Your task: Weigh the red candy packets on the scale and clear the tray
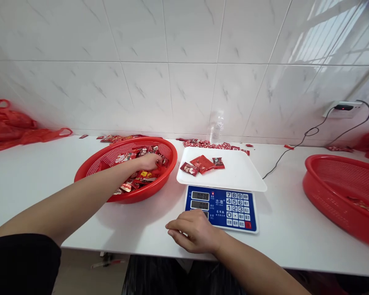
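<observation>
My left hand (150, 161) reaches into a red plastic basket (129, 200) with perforated sides. Its fingers are curled down among small red wrapped packets (145, 176); what they grip is hidden. Just in front of a digital scale (221, 209) rests my right hand (193, 231), fingers loosely closed and nothing visible in them. It covers part of the scale's lowest display. On the white scale tray (240, 170) lie a flat red packet (203, 163), a dark red packet (190, 168) and a smaller dark packet (218, 163). The top display seems to read 0.038.
Several red packets (207, 144) lie along the wall behind the tray, near a clear plastic bottle (217, 127). A second red basket (332, 192) stands at right. A black cable (283, 157) runs to a wall socket (341, 110). Red plastic bags (12, 125) lie at far left.
</observation>
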A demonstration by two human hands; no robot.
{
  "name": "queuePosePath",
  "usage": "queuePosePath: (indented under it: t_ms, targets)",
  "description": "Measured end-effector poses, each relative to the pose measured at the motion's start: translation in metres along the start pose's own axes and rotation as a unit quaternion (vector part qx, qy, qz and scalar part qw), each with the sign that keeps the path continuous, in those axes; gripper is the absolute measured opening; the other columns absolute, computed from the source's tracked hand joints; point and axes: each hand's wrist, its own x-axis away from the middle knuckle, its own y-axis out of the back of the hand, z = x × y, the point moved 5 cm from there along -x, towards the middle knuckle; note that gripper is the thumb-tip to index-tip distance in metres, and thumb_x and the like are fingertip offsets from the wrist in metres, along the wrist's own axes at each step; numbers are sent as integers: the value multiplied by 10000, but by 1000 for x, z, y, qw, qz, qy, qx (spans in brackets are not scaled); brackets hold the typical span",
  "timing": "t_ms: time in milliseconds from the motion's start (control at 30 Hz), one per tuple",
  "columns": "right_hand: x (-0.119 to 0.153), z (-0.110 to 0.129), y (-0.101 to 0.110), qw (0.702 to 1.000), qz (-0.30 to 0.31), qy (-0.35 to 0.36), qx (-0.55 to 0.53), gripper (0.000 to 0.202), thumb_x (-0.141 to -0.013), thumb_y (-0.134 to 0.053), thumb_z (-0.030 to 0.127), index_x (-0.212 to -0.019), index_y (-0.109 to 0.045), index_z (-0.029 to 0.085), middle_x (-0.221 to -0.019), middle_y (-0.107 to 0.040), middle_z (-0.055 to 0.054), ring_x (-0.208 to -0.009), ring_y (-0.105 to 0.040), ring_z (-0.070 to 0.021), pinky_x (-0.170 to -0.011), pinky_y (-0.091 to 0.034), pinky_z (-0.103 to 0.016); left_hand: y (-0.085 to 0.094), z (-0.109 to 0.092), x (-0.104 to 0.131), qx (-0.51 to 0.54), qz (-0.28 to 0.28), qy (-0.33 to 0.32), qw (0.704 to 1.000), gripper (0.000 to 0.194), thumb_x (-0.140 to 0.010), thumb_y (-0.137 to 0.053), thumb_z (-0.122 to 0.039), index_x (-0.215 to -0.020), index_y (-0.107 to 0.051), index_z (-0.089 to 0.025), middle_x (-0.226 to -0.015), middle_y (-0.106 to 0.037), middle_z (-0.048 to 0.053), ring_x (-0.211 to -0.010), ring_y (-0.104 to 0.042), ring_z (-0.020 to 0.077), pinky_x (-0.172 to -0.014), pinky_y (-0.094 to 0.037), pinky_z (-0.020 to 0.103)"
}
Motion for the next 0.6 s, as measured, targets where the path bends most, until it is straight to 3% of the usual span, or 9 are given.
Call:
queuePosePath:
  t_ms: [167, 333, 467, 600]
  targets:
    - [0, 1, 0, 1000, 8, -8, -7, 190, -917, -454, 262, -948, -620, 174, -679, -678, -11, -576, -620, -118, -518, -409, -235, 23, -3, 8, 80, 8, 21, 997, 226, -667, -597, -249, -889, -623, -214, -667, -636, 18, -532, -582, 163, -459, -408, 242]
    - [-1, 0, 0, 1000, 10, -7, -6, 210, -922, -435, 271, -946, -622, 178, -652, -673, -6, -562, -612, -115, -518, -408, -228, 28, -53, 7, 272, -1, -48, 961, 346, -719, -617, -316, -1049, -609, -213, -791, -674, 45, -680, -626, 165, -611, -487, 258]
    - [-2, -1, 0, 1000, 21, -11, 3, 214, -929, -431, 274, -952, -620, 177, -652, -664, -5, -569, -609, -111, -524, -411, -227, 23, -81, 0, 208, 11, -43, 977, 359, -727, -622, -388, -1044, -643, -218, -706, -652, 25, -634, -591, 149, -572, -455, 236]
    - [-2, -2, 1, 1000, 12, -12, 4, 206, -929, -439, 272, -952, -620, 176, -659, -666, 0, -573, -612, -107, -526, -412, -227, 26, -76, -7, 131, -67, -2, 989, 296, -697, -626, -356, -946, -664, -201, -727, -653, 29, -593, -576, 150, -491, -418, 224]
